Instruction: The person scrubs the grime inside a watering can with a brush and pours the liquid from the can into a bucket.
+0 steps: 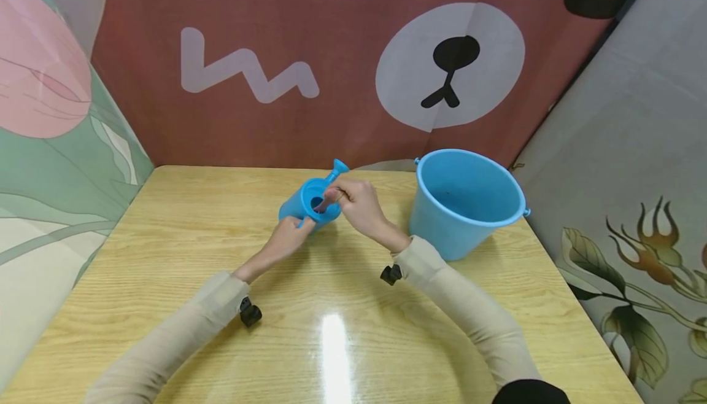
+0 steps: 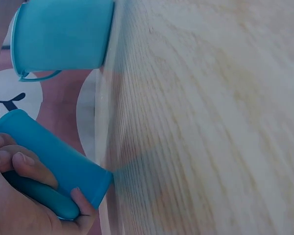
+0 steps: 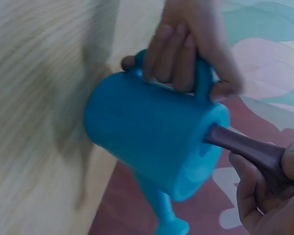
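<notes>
A blue toy watering can [image 1: 295,205] is tilted over the far part of the table, its spout pointing to the back. My left hand [image 1: 287,236] grips the can's handle [image 2: 44,196], fingers wrapped round it. Above the can's opening, my right hand [image 1: 359,204] pinches a dark purple-brown handle [image 3: 250,149] between thumb and fingers. The far end of that tool reaches into the can's opening and is hidden inside, so I cannot tell its kind.
A large blue bucket [image 1: 450,226] stands upright at the back right of the wooden table [image 1: 221,207], close beside my right forearm. Behind the table hangs a reddish-brown cloth [image 1: 353,128] with a bear face. A patterned curtain [image 1: 635,207] borders the right side.
</notes>
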Tool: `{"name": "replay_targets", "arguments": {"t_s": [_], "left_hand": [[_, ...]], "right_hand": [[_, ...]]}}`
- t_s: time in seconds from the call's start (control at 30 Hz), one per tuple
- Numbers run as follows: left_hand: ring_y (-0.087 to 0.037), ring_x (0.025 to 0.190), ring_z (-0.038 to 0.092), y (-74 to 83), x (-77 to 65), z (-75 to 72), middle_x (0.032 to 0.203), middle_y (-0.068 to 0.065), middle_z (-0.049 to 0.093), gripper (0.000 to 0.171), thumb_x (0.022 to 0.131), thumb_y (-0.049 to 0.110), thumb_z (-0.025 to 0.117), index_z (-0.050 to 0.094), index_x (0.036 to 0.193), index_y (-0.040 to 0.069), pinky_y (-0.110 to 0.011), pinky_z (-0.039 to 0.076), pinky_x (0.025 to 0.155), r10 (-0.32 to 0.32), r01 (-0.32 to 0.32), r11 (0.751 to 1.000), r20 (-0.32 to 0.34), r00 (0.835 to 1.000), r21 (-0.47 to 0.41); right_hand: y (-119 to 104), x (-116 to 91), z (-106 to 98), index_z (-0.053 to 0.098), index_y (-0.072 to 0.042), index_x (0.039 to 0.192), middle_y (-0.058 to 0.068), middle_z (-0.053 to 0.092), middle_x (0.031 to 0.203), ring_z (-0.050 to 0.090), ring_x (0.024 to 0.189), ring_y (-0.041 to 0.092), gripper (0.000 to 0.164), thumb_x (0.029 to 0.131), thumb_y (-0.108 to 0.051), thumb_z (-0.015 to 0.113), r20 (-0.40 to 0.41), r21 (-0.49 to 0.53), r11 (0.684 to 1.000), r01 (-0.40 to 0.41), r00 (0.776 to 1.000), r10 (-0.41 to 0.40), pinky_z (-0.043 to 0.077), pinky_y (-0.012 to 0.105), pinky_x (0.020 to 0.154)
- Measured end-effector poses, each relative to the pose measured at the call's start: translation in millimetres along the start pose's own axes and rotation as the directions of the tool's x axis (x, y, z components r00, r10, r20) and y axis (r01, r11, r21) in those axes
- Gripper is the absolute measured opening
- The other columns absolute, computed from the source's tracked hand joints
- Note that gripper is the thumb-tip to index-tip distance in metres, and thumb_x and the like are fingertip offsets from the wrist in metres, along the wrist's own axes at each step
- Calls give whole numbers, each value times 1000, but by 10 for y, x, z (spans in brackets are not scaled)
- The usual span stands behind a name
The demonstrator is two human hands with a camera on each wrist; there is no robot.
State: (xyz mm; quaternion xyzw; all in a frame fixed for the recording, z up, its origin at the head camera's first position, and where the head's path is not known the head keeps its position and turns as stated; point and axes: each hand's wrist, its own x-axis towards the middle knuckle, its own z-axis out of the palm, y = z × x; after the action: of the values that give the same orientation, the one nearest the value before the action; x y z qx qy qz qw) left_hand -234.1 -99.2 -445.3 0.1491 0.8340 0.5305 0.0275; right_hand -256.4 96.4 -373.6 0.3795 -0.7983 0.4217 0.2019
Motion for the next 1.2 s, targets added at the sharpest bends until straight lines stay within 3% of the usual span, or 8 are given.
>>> {"name": "replay_targets", "arguments": {"t_s": [0.27,0.57,0.87,1.2], "left_hand": [[-6,41,23,-4,-3,-3,47,7,29,48,100,28,42,36,54,13,-25,24,43,4,-4,1000,5,1000,0],[-7,42,23,-1,-5,-21,47,8,29,48,100,28,42,36,54,13,-25,24,43,7,-7,1000,1,1000,-5],[-7,42,24,-25,20,-29,47,9,29,46,98,25,42,35,54,13,-25,24,43,15,-15,1000,-11,1000,21],[-5,41,23,-24,33,-34,47,8,30,45,97,25,43,36,54,14,-24,24,43,19,-20,1000,-15,1000,-5]], "right_hand": [[6,-30,53,73,0,89,7,70,82,65,70,17,16,96,-8,61,53,-37,999,-23,998,25,50,27,65],[-21,39,-17,73,0,86,5,70,78,66,70,16,14,94,-6,62,41,-17,999,42,998,-41,50,27,65],[-12,27,39,73,-2,87,7,70,82,66,74,16,15,95,-8,62,95,-65,998,-9,995,15,51,25,69],[-35,88,-21,72,-2,87,6,70,80,66,74,15,14,95,-9,62,110,-68,997,39,993,-31,52,26,73]]}}
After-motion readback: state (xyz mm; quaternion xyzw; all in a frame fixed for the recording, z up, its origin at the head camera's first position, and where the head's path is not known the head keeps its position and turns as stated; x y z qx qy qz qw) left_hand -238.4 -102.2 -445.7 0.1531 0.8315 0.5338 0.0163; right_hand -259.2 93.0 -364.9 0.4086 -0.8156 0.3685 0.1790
